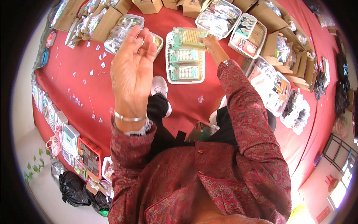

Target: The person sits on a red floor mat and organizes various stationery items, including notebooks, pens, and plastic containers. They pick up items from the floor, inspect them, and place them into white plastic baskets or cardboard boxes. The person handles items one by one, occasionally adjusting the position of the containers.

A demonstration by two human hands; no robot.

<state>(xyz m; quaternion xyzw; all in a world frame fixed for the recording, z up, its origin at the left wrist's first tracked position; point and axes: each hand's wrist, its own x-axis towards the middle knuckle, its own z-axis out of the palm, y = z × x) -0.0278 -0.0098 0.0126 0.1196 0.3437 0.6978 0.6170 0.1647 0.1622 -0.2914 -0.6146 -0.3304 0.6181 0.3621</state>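
My right hand (210,44) grips the right end of a flat clear package (192,38) with a row of pale sticks inside. That package is over the far end of a white plastic basket (168,75), on the red floor in front of my feet. Two similar green-and-clear packages lie in the basket, a middle one (185,56) and a nearer one (184,72). Raised to the left of the basket, my left hand (134,64) holds nothing. Its palm is turned up and its fingers are apart, slightly curled.
Baskets of packaged goods (219,16) and cardboard boxes (282,53) curve around the far side and right. Small clear plastic scraps (91,72) are scattered on the red floor covering (70,61) at left. Black plastic bags (74,187) and a red-orange basket (91,156) stand at lower left.
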